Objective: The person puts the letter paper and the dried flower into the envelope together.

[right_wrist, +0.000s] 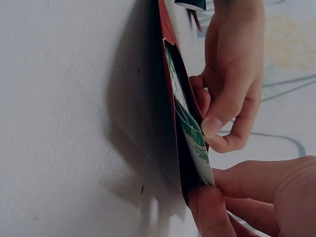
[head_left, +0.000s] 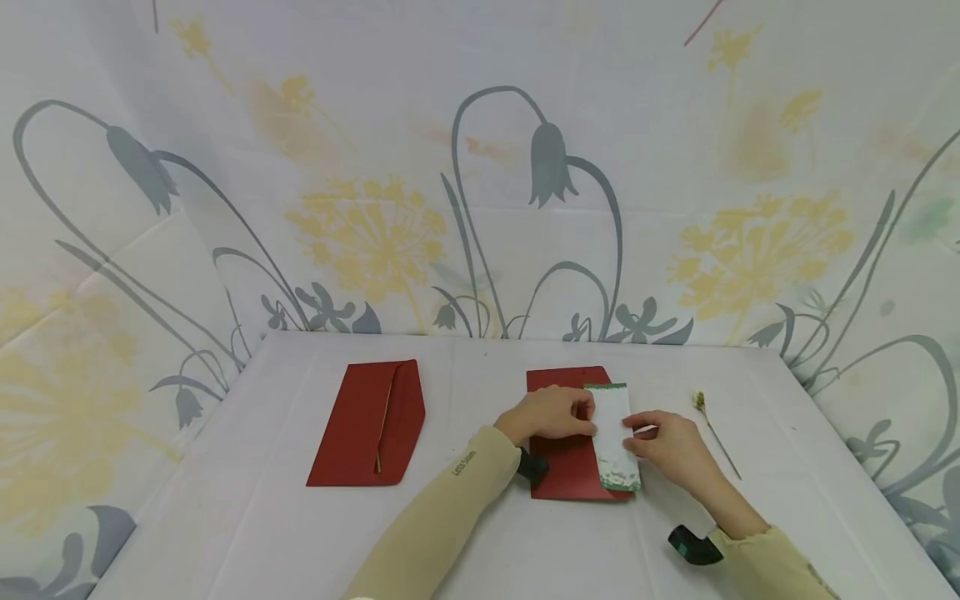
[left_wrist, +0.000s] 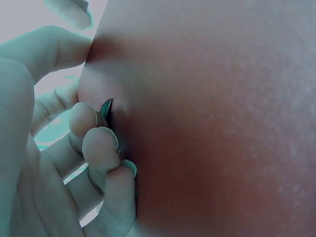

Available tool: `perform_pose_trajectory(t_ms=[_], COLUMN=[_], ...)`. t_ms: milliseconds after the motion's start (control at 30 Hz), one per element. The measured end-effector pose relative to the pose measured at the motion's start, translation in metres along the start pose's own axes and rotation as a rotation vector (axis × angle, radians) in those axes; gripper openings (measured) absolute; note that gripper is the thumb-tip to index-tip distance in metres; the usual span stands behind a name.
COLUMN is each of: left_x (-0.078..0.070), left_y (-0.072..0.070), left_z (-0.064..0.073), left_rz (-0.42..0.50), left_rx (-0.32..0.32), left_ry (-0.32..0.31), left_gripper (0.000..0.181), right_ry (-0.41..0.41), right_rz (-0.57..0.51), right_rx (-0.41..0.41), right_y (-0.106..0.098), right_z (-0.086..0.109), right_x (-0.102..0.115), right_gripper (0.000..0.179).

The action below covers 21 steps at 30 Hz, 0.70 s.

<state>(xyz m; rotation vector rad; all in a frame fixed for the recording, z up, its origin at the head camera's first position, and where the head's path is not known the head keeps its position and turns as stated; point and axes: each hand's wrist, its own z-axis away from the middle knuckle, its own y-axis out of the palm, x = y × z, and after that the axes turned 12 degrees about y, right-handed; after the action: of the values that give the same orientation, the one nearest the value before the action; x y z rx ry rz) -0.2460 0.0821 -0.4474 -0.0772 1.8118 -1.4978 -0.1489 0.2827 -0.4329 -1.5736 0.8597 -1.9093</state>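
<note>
A white card (head_left: 613, 433) with green leafy ends lies partly inside the mouth of a red envelope (head_left: 558, 471) in the head view. My left hand (head_left: 551, 412) grips the envelope at its opening, thumb and fingertips by the card's left edge. From the other side, my right hand (head_left: 667, 446) pinches the card's right edge between thumb and fingers. The right wrist view looks into the parted envelope, where the card's green leaf print (right_wrist: 192, 131) shows between the red walls. In the left wrist view the red paper (left_wrist: 212, 148) fills most of the picture beside curled fingers (left_wrist: 98, 148).
A second red envelope (head_left: 352, 429) lies to the left, a thin stem (head_left: 385, 417) along its flap. Right of my right hand lies a small dried yellow flower (head_left: 699, 400) on a long stem. A patterned cloth (head_left: 495, 250) rises behind the white tabletop (head_left: 480, 367).
</note>
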Motion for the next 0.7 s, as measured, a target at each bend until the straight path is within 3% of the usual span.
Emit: perform_pose_trajectory(t_ms=[200,500,700], left_x=[0.002,-0.001,-0.005], left_y=[0.001,-0.002,-0.004], left_z=[0.001,0.002,0.002], left_rz=[-0.003,-0.011,-0.020], left_rx=[-0.009,-0.017,-0.033], left_ry=[0.008,0.008,0.011], left_gripper=[0.017,0.016,0.018], right_ry=[-0.025,-0.159,-0.148], right_rz=[0.027,0.165,0.203], right_rx=[-0.023,-0.183,-0.214], right_y=[-0.001,-0.003,0.000], right_z=[-0.001,0.009,0.009], right_x=[0.001,0.015,0.020], right_gripper=[0.029,0.029,0.026])
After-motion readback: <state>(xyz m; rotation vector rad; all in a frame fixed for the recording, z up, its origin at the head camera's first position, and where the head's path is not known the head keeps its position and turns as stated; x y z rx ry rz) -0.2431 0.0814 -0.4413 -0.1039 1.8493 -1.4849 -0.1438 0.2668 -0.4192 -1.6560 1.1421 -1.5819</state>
